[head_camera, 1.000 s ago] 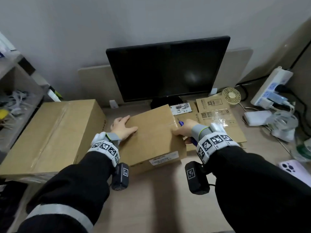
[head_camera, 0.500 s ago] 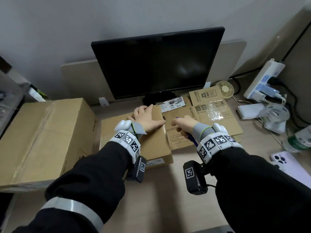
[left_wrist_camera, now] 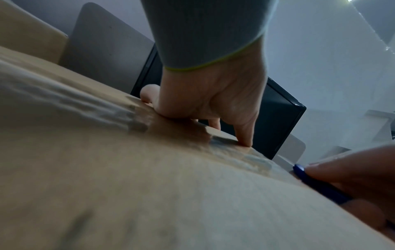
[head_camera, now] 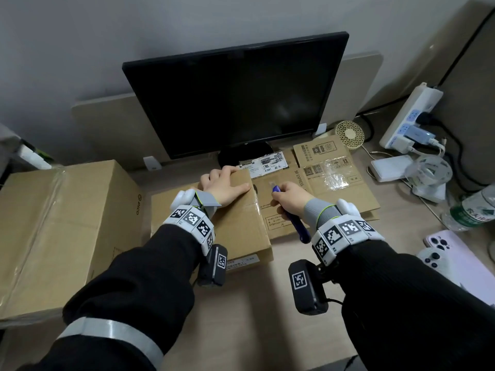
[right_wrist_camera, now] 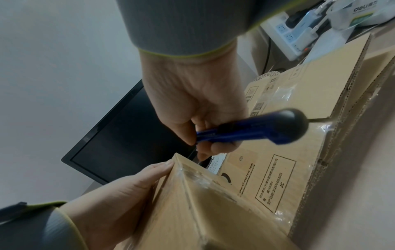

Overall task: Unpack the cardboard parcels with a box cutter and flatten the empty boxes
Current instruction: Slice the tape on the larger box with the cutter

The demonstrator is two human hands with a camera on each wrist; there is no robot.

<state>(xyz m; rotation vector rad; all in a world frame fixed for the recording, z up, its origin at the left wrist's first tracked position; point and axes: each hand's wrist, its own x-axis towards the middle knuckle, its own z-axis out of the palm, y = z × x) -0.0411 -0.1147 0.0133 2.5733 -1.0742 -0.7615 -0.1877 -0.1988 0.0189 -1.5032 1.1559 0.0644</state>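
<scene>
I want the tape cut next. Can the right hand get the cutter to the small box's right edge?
Probably yes: the right hand grips the box cutter just beside that small box, nothing between; the left hand presses on top.

This is a small office or home desk corner. A black flat computer monitor (head_camera: 235,97) stands on a pale wooden worktop (head_camera: 254,317) against a grey wall, with a white power strip (head_camera: 409,116), a small round beige fan (head_camera: 349,134) and a lilac smartphone (head_camera: 455,255).
</scene>
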